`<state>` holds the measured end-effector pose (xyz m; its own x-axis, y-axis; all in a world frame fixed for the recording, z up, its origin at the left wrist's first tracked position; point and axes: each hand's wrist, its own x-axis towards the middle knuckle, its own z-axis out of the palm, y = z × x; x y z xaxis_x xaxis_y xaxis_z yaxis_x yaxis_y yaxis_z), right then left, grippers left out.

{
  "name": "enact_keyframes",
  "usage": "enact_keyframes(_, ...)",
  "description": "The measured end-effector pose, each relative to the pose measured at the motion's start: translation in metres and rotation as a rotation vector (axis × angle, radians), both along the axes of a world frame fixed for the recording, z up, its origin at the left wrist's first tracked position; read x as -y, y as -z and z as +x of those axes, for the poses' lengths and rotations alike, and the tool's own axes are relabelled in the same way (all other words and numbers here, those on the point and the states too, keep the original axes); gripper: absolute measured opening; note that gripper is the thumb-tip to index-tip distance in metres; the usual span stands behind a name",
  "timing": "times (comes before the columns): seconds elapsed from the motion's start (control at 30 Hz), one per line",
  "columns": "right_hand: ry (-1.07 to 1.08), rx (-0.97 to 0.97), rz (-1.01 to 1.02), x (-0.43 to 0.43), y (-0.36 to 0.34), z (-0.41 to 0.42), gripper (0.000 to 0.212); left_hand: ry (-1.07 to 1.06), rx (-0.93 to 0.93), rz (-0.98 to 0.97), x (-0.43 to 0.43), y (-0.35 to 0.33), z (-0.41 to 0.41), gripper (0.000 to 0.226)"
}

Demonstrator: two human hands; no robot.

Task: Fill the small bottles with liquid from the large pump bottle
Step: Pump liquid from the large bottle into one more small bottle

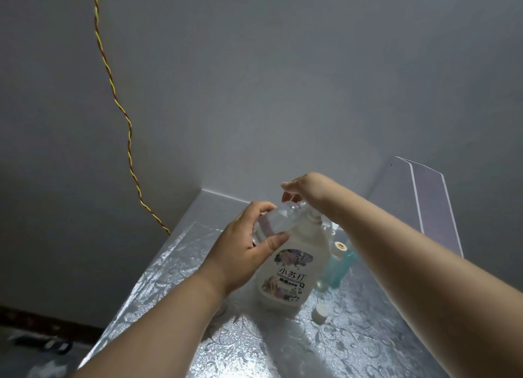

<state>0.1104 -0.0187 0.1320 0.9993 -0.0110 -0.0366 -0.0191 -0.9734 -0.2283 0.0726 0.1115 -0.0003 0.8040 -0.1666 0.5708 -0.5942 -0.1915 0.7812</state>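
A large white pump bottle (pixel 291 275) with a flowered label stands upright on the silver patterned table (pixel 368 343). My left hand (pixel 243 247) grips a small clear bottle (pixel 276 222), tilted with its mouth up against the pump nozzle. My right hand (pixel 308 188) rests palm down on top of the pump head, fingers curled over it. The nozzle itself is mostly hidden by my fingers. Behind the pump bottle stand small teal bottles (pixel 339 261), one with a white cap.
A loose white cap (pixel 320 313) lies on the table right of the pump bottle. A grey wall rises behind, with a twisted yellow-red cord (pixel 113 94) hanging down it. A clear panel (pixel 433 202) stands at the back right. The table's left edge drops to the floor.
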Motion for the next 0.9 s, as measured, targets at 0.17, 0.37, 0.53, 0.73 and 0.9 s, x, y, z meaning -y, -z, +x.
enact_keyframes(0.17,-0.011,0.074,0.064,0.003,-0.003,-0.005,0.044,0.003,-0.003,-0.033,0.0,-0.004,-0.004,0.038)
enact_keyframes(0.37,-0.028,0.116,0.14,0.005,-0.013,-0.005,0.046,0.022,0.023,-0.08,0.001,-0.009,-0.008,0.036)
enact_keyframes(0.53,0.0,0.035,0.04,0.001,-0.008,-0.003,0.044,0.029,0.011,-0.07,0.003,-0.003,-0.003,0.038)
enact_keyframes(0.73,0.019,0.022,0.009,0.002,0.002,0.002,0.044,0.041,-0.036,-0.053,0.003,0.005,0.003,0.048)
enact_keyframes(0.9,-0.032,0.078,0.045,0.005,-0.006,-0.007,0.047,0.045,-0.039,-0.081,0.004,-0.003,-0.005,0.029)
